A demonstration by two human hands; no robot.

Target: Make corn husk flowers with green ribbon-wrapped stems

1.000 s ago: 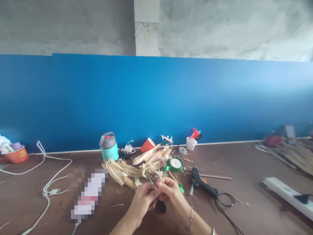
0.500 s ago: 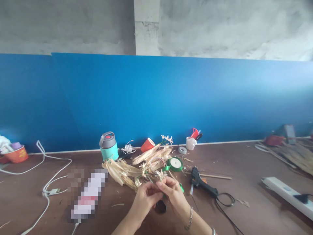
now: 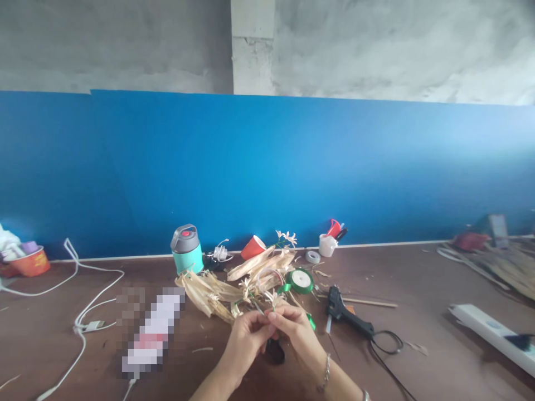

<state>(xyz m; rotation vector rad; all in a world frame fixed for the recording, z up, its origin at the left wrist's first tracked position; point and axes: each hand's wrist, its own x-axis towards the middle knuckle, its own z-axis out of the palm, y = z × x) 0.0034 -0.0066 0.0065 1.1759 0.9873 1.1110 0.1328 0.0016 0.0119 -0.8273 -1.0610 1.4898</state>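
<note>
My left hand point(image 3: 249, 335) and my right hand point(image 3: 295, 328) meet at the fingertips, low in the middle of the view. Both are closed in a pinch. A small pale flower point(image 3: 276, 299) rises from between my right hand's fingertips. What my left fingertips pinch is too small to make out. Just behind the hands lie dried pale husks point(image 3: 209, 292) and a spool of green ribbon point(image 3: 301, 280). A dark object point(image 3: 275, 352) shows beneath the hands, partly hidden.
A black glue gun point(image 3: 349, 314) with its cord lies to the right, before a thin stick point(image 3: 371, 302). Behind stand a turquoise flask point(image 3: 188, 253), a tipped red cup point(image 3: 252, 247) and a white cup point(image 3: 327, 245). White cables point(image 3: 90, 301) and a power strip point(image 3: 493, 334) flank them.
The fingertips have shifted very slightly, with my hands still together. The whole view has moved a little.
</note>
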